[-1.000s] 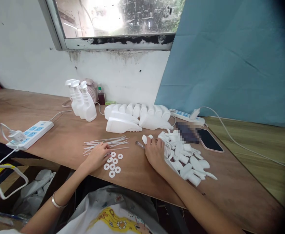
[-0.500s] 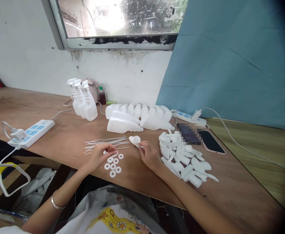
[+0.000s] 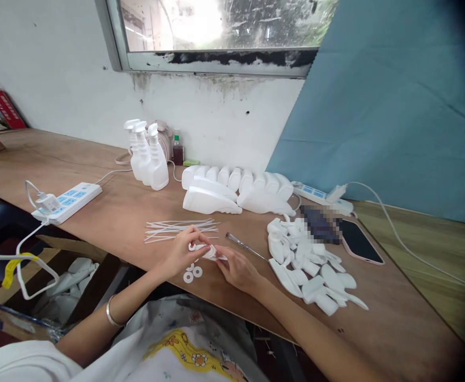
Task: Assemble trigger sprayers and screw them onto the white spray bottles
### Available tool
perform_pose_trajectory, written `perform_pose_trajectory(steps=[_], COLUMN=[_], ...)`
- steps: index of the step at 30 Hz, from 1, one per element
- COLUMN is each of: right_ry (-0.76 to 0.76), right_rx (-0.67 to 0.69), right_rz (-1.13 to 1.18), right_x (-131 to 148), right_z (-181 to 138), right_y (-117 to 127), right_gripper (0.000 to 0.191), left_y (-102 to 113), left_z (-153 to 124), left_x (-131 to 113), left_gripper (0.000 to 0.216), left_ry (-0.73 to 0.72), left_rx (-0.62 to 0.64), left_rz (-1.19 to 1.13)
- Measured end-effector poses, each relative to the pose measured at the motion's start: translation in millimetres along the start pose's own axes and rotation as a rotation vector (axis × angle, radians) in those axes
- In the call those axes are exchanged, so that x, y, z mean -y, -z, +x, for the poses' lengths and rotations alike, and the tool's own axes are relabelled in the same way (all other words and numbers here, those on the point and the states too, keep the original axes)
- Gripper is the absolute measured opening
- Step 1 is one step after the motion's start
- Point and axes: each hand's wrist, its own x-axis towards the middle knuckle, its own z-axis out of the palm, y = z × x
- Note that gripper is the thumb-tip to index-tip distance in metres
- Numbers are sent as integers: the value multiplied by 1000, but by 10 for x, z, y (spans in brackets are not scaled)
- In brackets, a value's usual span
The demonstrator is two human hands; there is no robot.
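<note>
Spray head (image 3: pixel 212 253): small white moulding, held just above the near edge of the bench (image 3: pixel 108 212), between both hands.
Left hand (image 3: pixel 182 253): grip pinched on what appears to be a washer (image 3: pixel 193 246) at the head's end.
Right hand (image 3: pixel 237 268): grip closed on the head's other end.
Handling: probably light, stiff and smooth; hold by the body, not the thin lever.
Nearby: loose washers (image 3: pixel 193 274) below, thin tubes (image 3: pixel 178 229) behind.
</note>
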Motion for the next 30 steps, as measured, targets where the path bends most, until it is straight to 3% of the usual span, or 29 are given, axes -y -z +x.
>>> perform_pose_trajectory(steps=[6,11,16,21,30], right_ry=[23,8,-49,-84,-41], right_rx=[100,149,145,137,132], right_rz=[13,52,94,121,164], right_x=[-13,8,29,30,-4], right_z=[-4,26,35,51,60], right_y=[-12,29,57,73,54], right_gripper=[28,22,16,19,15], left_y=[-55,22,132,74,-16], left_z=[-6,-19,-21,-30,-81], left_x=[20,13,68,123,192], left_gripper=[14,15,23,13,14], left_ry=[-6,-6,-161,-253,-408], left_rx=[14,168,300,288,239], left_rz=[-1,-31,36,137,193])
